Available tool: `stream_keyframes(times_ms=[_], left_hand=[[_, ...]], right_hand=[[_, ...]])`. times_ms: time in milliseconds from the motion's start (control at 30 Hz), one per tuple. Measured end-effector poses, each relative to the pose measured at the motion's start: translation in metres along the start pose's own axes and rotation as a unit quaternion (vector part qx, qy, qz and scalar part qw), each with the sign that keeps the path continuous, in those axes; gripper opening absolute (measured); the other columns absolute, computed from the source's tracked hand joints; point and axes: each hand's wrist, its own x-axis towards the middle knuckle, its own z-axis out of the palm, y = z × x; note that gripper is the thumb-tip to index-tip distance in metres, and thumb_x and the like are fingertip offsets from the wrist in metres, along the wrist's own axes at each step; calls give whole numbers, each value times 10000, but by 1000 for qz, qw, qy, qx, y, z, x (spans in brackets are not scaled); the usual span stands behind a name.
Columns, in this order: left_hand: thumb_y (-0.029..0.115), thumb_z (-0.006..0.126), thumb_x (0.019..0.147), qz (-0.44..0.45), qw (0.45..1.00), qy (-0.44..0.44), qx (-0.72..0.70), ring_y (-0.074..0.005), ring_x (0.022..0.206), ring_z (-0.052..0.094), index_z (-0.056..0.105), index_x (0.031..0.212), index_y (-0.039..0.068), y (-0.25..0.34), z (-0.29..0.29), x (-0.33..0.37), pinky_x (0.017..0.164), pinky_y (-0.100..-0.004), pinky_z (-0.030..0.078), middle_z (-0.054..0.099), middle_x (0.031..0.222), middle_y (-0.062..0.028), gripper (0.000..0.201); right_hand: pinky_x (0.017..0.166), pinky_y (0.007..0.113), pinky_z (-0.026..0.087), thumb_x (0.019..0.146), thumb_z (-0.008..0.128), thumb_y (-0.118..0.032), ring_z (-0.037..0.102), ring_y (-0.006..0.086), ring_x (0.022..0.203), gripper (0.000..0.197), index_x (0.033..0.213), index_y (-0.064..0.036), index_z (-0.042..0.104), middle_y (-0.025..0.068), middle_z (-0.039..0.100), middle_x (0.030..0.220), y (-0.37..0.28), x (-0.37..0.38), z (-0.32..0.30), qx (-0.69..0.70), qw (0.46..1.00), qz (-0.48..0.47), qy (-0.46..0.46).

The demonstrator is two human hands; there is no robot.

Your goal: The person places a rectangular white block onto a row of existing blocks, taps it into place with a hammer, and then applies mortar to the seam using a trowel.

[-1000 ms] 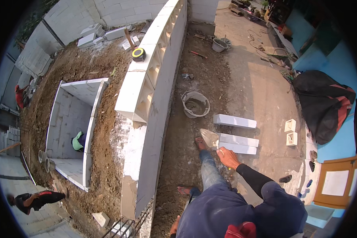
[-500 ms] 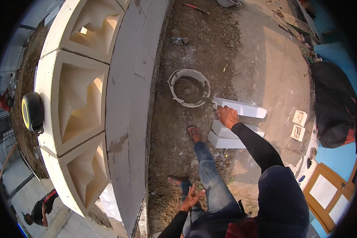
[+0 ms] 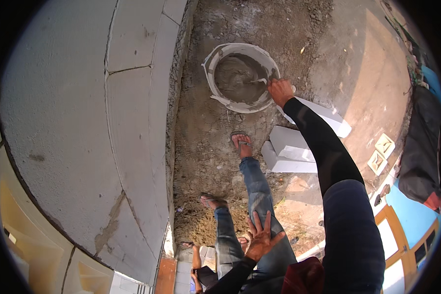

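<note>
My right hand (image 3: 281, 91) is at the right rim of a round white bucket (image 3: 211, 90), its fingers closed round the handle of a trowel (image 3: 262, 80). The trowel's metal neck shows just inside the rim; most of its blade is hidden. Wet grey mortar (image 3: 235, 78) lies in the bucket, its surface swirled. My left hand (image 3: 263, 241) rests over my jeans-clad thigh with its fingers spread, holding nothing. White blocks (image 3: 291, 152) lie on the ground under my right forearm, and a longer white block (image 3: 328, 115) lies beside the bucket.
A wall of large pale blocks (image 3: 132, 98) runs along my left, with hollow decorative blocks (image 3: 29, 235) beyond it. Two small cream vent blocks (image 3: 377, 162) lie at the right, near a dark cloth-like heap (image 3: 419, 147). Another person's arm (image 3: 196, 259) shows at the bottom.
My view has tipped down and closer to the bucket. My right hand has gone from above the white blocks to the bucket's rim. My left hand has spread out over my thigh.
</note>
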Motion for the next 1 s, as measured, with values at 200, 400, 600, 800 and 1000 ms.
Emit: stream_keyframes(times_ms=[200, 400, 600, 800, 1000], left_hand=[[830, 545, 805, -23, 1000, 16, -10, -652, 1431, -108, 74, 1625, 246, 7, -1, 1, 1075, -794, 133, -123, 1618, -338, 1112], [833, 567, 788, -11, 999, -31, 13, -651, 1422, -154, 38, 1626, 246, 8, -1, 10, 1118, -754, 74, -184, 1603, -347, 1152], [859, 578, 752, -21, 1000, -15, 9, -610, 1444, -173, 11, 1623, 301, -2, 0, 12, 1098, -777, 81, -228, 1622, -272, 1179], [822, 624, 749, -19, 999, -26, 32, -559, 1471, -173, 15, 1625, 308, -44, 17, 19, 1151, -712, 107, -211, 1641, -238, 1185], [975, 400, 717, -34, 999, 4, 9, -461, 1522, 94, 143, 1624, 152, -163, 6, -24, 1147, -715, 155, 87, 1675, -191, 1251]], right_hand=[[743, 437, 576, 956, 569, -258, 728, 292, 844, 195, 982, -101, 682, 110, 725, 968, -33, -23, 5, 127, 976, -82, -159], [776, 401, 551, 898, 638, -461, 701, 324, 812, 488, 1201, -87, 720, 172, 702, 800, 28, -15, 37, 478, 852, -40, -211], [517, 301, 466, 928, 667, -445, 551, 116, 551, 449, 1180, -76, 704, 4, 595, 700, 35, -49, -74, 652, 680, 122, -313], [463, 265, 433, 960, 631, -448, 516, 78, 514, 433, 1142, -62, 702, -18, 556, 644, 5, -140, -195, 683, 680, 142, -227], [515, 292, 430, 980, 617, -493, 538, 97, 560, 520, 1235, -44, 684, 23, 592, 658, -56, -263, -373, 642, 746, 58, -168]])
